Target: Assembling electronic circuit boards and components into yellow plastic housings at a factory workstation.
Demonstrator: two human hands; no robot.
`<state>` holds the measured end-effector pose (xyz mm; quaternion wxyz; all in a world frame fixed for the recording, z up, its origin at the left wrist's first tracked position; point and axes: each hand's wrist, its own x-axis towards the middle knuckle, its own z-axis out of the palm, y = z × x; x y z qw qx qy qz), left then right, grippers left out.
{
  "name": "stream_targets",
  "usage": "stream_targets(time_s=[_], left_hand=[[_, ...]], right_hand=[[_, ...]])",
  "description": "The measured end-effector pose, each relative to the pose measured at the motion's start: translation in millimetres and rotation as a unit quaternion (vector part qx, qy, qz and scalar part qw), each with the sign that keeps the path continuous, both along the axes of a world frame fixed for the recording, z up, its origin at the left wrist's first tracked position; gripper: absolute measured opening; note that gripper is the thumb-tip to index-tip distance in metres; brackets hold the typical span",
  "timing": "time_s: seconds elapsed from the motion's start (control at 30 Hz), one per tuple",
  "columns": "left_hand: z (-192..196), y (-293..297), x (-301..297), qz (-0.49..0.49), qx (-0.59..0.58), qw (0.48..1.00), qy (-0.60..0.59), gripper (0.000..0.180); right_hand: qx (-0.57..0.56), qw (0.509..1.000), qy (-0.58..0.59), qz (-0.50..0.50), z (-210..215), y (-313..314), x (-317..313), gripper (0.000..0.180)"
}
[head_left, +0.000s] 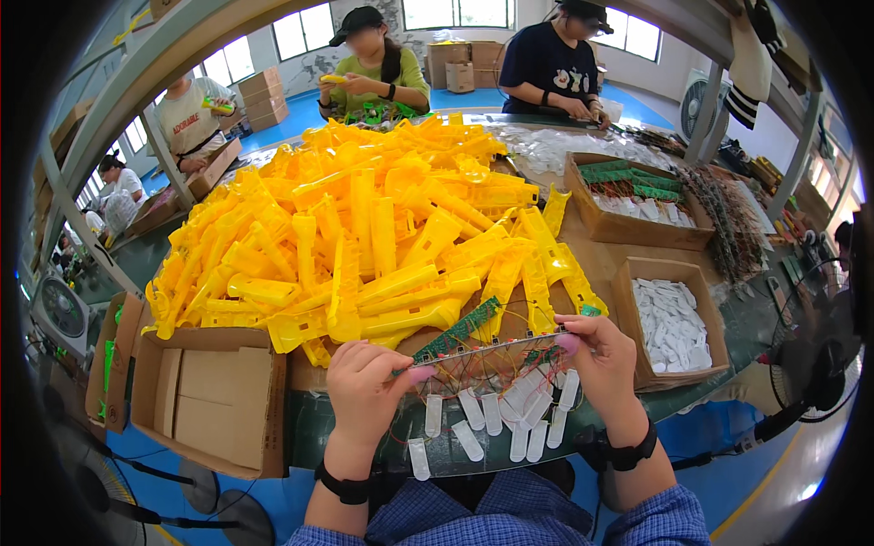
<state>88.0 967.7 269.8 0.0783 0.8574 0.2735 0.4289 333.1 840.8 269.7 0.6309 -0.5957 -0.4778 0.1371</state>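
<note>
A long, narrow circuit board strip [492,348] stretches between my two hands, seen nearly edge-on. My left hand [362,387] pinches its left end, and my right hand [596,359] pinches the other end, slightly higher. Both thumbs wear pink finger covers. Thin red, yellow and dark wires run around and below the strip. Several white plastic tabs [492,414] lie under it on the dark green table edge [319,428]. Just beyond the strip rests a green circuit board [462,328], angled up to the right.
A large heap of yellow plastic shells [364,218] fills the table ahead. Open cardboard boxes stand at left [209,364] and right; the right one holds white tabs [669,323]. Farther back, a box contains green boards [628,177]. Co-workers [378,68] work across the table.
</note>
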Motion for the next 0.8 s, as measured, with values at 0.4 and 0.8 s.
stream_targets(time_s=[0.4,0.8], left_hand=[[29.3,-24.8,53.4,-0.074,-0.098,0.983,0.136,0.025],[24.6,-33.5,94.8,0.087,-0.025,0.98,0.179,0.028]], right_hand=[[0.066,0.991,-0.055,0.101,21.2,15.7,-12.4,0.025],[-0.027,0.98,-0.146,-0.132,6.2,38.0,-9.0,0.022]])
